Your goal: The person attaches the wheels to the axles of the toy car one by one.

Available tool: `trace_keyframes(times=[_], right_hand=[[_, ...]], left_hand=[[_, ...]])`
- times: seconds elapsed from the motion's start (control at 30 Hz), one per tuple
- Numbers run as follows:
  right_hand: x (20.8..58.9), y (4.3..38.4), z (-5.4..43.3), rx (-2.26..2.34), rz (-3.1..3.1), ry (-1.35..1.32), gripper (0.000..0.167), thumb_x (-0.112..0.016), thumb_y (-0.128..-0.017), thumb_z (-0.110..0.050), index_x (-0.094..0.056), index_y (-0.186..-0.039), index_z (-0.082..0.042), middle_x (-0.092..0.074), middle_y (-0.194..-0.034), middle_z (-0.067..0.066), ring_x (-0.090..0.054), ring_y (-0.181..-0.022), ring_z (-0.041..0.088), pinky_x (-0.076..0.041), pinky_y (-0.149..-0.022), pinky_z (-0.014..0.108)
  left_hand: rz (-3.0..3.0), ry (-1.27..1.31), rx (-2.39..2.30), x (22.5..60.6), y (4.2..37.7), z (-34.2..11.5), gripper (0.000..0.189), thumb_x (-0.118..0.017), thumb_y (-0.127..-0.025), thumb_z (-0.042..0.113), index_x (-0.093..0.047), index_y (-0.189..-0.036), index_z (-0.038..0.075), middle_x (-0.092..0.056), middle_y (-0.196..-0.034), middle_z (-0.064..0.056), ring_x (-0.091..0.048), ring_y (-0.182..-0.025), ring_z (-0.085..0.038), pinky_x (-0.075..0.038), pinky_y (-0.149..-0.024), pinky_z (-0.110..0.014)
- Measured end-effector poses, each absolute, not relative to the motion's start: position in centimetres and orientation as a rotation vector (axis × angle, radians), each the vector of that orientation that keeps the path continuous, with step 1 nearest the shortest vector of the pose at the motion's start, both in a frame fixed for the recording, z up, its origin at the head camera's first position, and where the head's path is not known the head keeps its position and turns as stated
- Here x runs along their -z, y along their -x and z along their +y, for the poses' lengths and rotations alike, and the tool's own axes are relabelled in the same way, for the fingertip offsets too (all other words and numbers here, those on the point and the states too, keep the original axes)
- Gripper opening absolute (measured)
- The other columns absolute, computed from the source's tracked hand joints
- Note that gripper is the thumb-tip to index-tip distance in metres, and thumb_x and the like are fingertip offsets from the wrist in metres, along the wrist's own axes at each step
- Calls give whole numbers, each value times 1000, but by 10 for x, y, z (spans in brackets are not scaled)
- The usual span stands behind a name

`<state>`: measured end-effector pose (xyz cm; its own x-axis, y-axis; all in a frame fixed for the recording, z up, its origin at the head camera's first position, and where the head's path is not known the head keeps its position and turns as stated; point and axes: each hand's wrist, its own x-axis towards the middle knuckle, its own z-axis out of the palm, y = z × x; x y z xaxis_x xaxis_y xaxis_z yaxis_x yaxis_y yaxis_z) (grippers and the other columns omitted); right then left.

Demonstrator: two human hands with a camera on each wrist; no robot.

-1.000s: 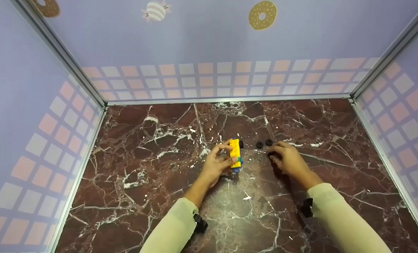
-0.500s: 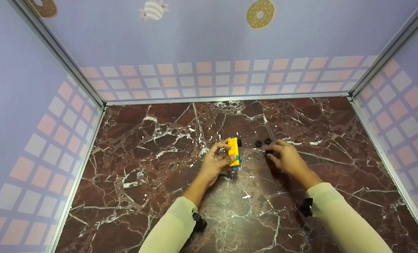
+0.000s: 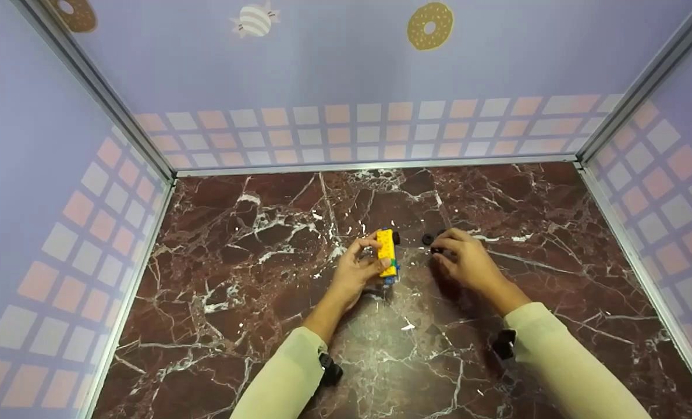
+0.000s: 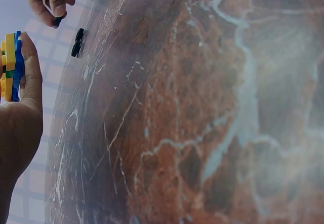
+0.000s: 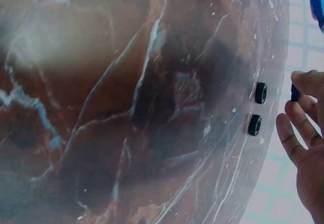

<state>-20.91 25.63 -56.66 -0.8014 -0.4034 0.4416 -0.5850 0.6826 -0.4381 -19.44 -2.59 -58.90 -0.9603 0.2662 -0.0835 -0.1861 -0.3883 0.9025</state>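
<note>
A toy-brick car (image 3: pixel 386 250) with a yellow studded top, a green piece and a blue base is pinched by my left hand (image 3: pixel 354 272), thumb on top. One black wheel (image 3: pixel 396 237) shows on the car's far right side. To its right, my right hand (image 3: pixel 468 259) pinches a small black wheel (image 5: pixel 295 92) between thumb and fingers, apart from the car. In the right wrist view two loose black wheels, a nearer one (image 5: pixel 254 125) and a second one (image 5: pixel 260 93), lie on the table just beyond that hand. Only part of the car's blue side appears in the wrist views.
Both hands are over a dark red marbled tabletop (image 3: pixel 235 279) with white veins. A lilac back wall (image 3: pixel 334 75) with pink and white squares closes it off, with side walls at left and right. Black cameras sit at both wrists.
My right hand has shifted slightly left toward the car with the wheel pinched in it, now partly covering one loose wheel in the head view. My left hand and the car are nearly still.
</note>
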Motion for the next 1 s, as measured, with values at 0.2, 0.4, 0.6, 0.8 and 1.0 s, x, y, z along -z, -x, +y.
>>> trace_keyframes(times=[0.2,0.4,0.6,0.8,1.0], right_hand=[[560,208,249,-906,-2605,-782,30,-85,-92,4,-79,-121,0,-75,-113,17,-75,-96,36,-69,-80,49],[557,207,243,-921,-2585,-803,42,-86,-90,4,-76,-131,1,-76,-114,17,-76,-93,37,-70,-80,49],[552,203,236,-938,-2573,-839,45,-87,-90,4,-75,-133,-1,-75,-114,17,-77,-95,36,-70,-82,50],[546,199,228,-1016,-2569,-865,47,-88,-90,3,-74,-134,0,-76,-116,17,-78,-98,36,-71,-85,49],[542,197,221,-1057,-2562,-880,48,-88,-89,2,-75,-135,-4,-77,-116,15,-78,-99,33,-71,-88,50]], left_hand=[[1540,-102,-2412,589,194,-26,42,-72,-98,-12,-52,-135,-11,-32,-182,-13,-75,-108,-23,-73,-83,-38],[1551,-92,-2407,590,194,-26,37,-74,-98,-10,-56,-131,-7,-33,-181,-14,-75,-109,-22,-73,-81,-38],[1558,-87,-2420,589,195,-24,35,-73,-98,-11,-58,-130,-4,-35,-180,-13,-74,-110,-20,-73,-80,-36],[1552,-88,-2416,590,196,-24,40,-71,-100,-11,-51,-134,-10,-34,-181,-12,-74,-106,-18,-72,-75,-34],[1554,-80,-2424,590,196,-24,42,-71,-100,-12,-50,-136,-11,-34,-181,-13,-72,-100,-16,-71,-71,-31]])
